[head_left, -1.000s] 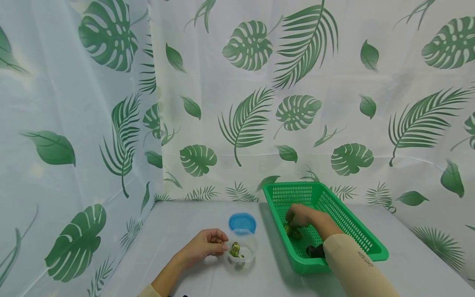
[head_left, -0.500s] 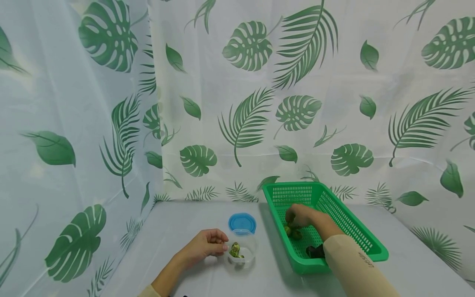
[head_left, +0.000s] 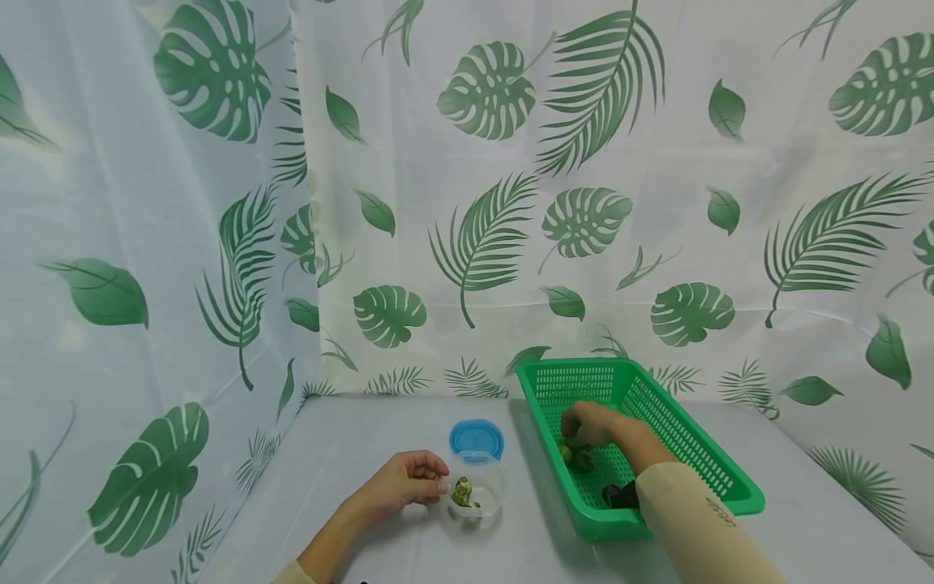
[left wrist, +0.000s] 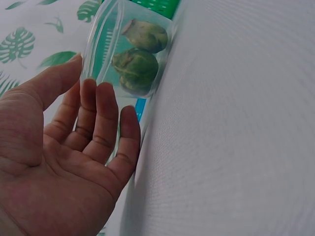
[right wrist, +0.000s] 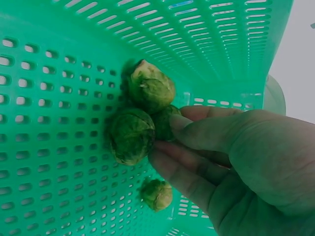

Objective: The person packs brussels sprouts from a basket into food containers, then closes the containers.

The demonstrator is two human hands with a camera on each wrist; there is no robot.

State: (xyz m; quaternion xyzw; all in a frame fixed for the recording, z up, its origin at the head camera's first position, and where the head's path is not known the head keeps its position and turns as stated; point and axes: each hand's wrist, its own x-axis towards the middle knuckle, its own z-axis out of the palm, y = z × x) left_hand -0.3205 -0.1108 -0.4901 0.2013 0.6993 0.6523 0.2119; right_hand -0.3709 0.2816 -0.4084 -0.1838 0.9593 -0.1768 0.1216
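Note:
In the head view, my right hand (head_left: 594, 423) reaches down into the green basket (head_left: 576, 519). The right wrist view shows its thumb and fingers pinching a Brussels sprout (right wrist: 164, 122), partly hidden by the thumb. Two more sprouts lie against it, an upper sprout (right wrist: 151, 88) and a lower left sprout (right wrist: 131, 136). A smaller sprout (right wrist: 157, 194) lies apart. My left hand (head_left: 404, 484) rests beside a clear plastic container (head_left: 494, 487), its loosely bent fingertips at the rim. Inside the container are two Brussels sprouts (left wrist: 139, 71).
A blue lid (head_left: 477, 438) lies flat on the white table (head_left: 350, 438), just behind the container. The basket stands to the right of both, its mesh walls rising around my right hand. A leaf-patterned curtain (head_left: 409, 268) hangs behind and at the left.
Hardly anything differs. My right hand stays at the sprouts in the basket, where the sprouts by its fingers shift very slightly. The left hand and container stay put.

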